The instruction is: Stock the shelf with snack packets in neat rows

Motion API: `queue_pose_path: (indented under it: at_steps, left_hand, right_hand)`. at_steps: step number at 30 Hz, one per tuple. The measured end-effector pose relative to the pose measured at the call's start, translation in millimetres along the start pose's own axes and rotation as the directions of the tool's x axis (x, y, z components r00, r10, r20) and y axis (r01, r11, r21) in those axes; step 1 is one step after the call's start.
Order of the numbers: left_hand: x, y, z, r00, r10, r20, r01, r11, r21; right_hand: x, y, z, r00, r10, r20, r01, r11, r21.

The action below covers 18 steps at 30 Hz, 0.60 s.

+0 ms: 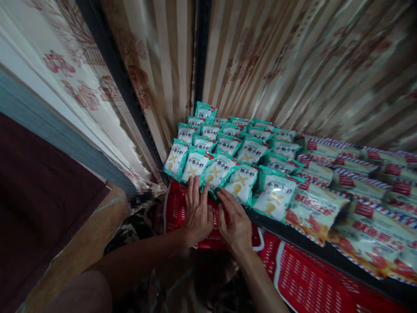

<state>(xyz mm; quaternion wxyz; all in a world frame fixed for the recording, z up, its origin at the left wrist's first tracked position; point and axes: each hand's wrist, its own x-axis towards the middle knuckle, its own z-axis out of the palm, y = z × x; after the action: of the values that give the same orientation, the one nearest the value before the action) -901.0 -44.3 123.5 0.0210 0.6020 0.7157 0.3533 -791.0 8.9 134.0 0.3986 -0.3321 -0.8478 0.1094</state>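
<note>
Rows of teal-and-white snack packets (228, 148) lie overlapping on a shelf (293, 234) at the centre. My left hand (197, 208) has its fingers stretched flat, the tips touching the bottom edge of the front packets (195, 167). My right hand (233, 217) lies beside it, fingers extended toward the front row, just under a packet (241, 182). Neither hand holds anything. Both hands rest over red packaging (177, 208) below the shelf's front edge.
Red, white and blue snack packets (352, 204) fill the shelf to the right. More red packaging (309, 278) lies below. Striped patterned curtains (293, 65) hang behind the shelf. A dark frame post (202, 52) rises at the back corner.
</note>
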Motion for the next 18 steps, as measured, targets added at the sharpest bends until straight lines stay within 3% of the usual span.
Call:
queue_pose_path:
  at_steps: [11, 18]
  left_hand:
    - [4.4, 1.4, 2.4, 0.998, -0.057, 0.024, 0.058, 0.996, -0.070]
    - [4.5, -8.7, 5.4, 1.000, 0.009, 0.001, -0.009, 0.999, -0.048]
  right_hand:
    - [3.6, 4.2, 10.3, 0.996, 0.074, 0.046, -0.075, 0.997, 0.021]
    - [7.1, 3.2, 11.9, 0.999, 0.038, 0.030, -0.039, 0.999, 0.025]
